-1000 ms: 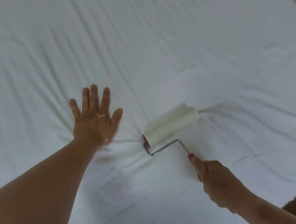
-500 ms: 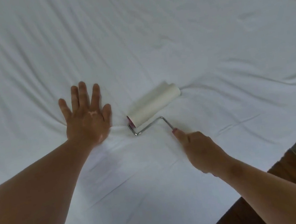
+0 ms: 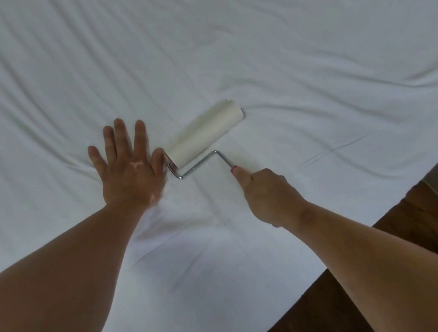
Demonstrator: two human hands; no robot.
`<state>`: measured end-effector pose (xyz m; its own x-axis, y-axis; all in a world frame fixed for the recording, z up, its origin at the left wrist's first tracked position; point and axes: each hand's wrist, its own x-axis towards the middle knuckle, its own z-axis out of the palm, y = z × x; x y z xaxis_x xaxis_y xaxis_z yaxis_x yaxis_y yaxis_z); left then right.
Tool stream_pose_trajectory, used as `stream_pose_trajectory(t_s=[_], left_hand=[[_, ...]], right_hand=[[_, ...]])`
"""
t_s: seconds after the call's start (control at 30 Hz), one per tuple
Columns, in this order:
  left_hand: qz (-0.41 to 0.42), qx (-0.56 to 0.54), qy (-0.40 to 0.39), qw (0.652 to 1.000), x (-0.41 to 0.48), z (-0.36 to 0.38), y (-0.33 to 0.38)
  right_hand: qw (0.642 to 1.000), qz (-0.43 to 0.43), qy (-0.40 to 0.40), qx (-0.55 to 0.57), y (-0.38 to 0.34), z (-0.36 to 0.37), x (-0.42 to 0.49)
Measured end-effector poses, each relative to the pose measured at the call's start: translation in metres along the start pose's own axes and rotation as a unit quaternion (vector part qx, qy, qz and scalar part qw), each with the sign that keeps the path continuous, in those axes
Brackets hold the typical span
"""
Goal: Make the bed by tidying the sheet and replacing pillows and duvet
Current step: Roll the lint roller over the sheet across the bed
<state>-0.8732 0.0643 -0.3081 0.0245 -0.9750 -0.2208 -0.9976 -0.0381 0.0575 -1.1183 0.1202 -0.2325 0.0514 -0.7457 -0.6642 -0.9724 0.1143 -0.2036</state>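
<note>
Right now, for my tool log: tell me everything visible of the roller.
The roller is a white, paper-looking cylinder with a pink end cap, on a bent silvery wire frame. It lies diagonally on the creased white sheet. The right hand grips its handle, only a pink tip showing. The left hand, flat on the sheet, nears the cap; contact unclear.

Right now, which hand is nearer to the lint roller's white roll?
Left. The left hand presses the sheet, thumb right beside the white roll; the right hand grips the handle, farther back.

Creased white sheet (image 3: pixel 279 43) covers the bed (image 3: pixel 226 301); lint roller (image 3: pixel 205 136) and flat left hand (image 3: pixel 128 176) rest on it
</note>
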Motion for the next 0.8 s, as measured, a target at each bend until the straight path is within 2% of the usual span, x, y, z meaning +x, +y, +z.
stream_pose_trajectory(t_s=[0.07,0.13,0.2,0.27,0.3,0.37,0.47,0.6,0.7,0.77,0.8], left_hand=[[0.005,-0.008,-0.003,1.0,-0.007,-0.001,0.001],[0.007,-0.013,0.001,1.0,-0.017,0.0,0.002],[0.006,-0.011,0.003,1.0,-0.025,0.001,0.002],[-0.002,-0.014,0.004,1.0,-0.031,0.002,0.004],[-0.004,-0.016,0.003,1.0,-0.034,0.002,0.005],[-0.009,-0.016,0.004,1.0,-0.036,0.001,0.006],[-0.013,-0.009,0.0,1.0,-0.034,0.002,0.008],[-0.017,0.003,-0.005,1.0,-0.031,0.004,0.006],[-0.017,0.015,-0.013,1.0,-0.029,0.006,0.006],[-0.018,0.025,-0.023,0.999,-0.028,0.01,0.005],[-0.018,0.026,-0.024,0.999,-0.028,0.012,0.005]], right_hand=[[1.0,-0.013,-0.009,-0.028,0.026,0.018,-0.039],[0.998,-0.011,-0.052,-0.038,0.058,0.038,-0.086],[0.996,0.047,-0.075,0.013,0.087,0.059,-0.128],[0.974,0.153,-0.102,0.135,0.095,0.064,-0.157],[0.968,0.169,-0.097,0.158,0.096,0.067,-0.163],[0.975,0.139,-0.097,0.142,0.094,0.062,-0.159],[0.998,0.007,-0.028,0.05,0.079,0.05,-0.107],[0.997,-0.045,0.021,0.054,0.047,0.042,-0.049],[0.994,0.012,-0.007,0.111,0.073,0.067,-0.089],[0.981,0.09,-0.042,0.166,0.104,0.088,-0.138],[0.964,0.147,-0.066,0.213,0.116,0.095,-0.159]])
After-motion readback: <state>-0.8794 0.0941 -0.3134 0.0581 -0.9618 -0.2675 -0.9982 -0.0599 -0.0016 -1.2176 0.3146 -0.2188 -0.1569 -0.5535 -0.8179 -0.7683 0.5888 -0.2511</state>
